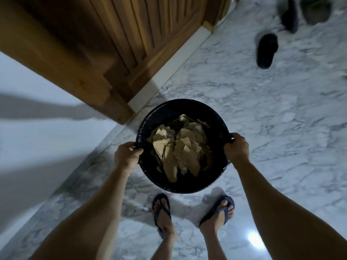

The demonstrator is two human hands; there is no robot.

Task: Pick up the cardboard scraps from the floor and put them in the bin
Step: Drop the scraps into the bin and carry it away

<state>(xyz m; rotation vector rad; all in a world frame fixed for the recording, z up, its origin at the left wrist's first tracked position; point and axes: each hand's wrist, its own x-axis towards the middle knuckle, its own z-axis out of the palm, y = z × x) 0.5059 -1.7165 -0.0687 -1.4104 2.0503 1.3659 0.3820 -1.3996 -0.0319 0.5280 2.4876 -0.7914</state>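
Both hands — left hand, right hand — clasp the bin rim; cardboard scraps fill it (no scraps visible on the marble floor) — seemingly done.

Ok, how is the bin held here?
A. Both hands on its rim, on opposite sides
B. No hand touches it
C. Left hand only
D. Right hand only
A: the left hand and right hand each grip the rim of the bin, which holds cardboard scraps.
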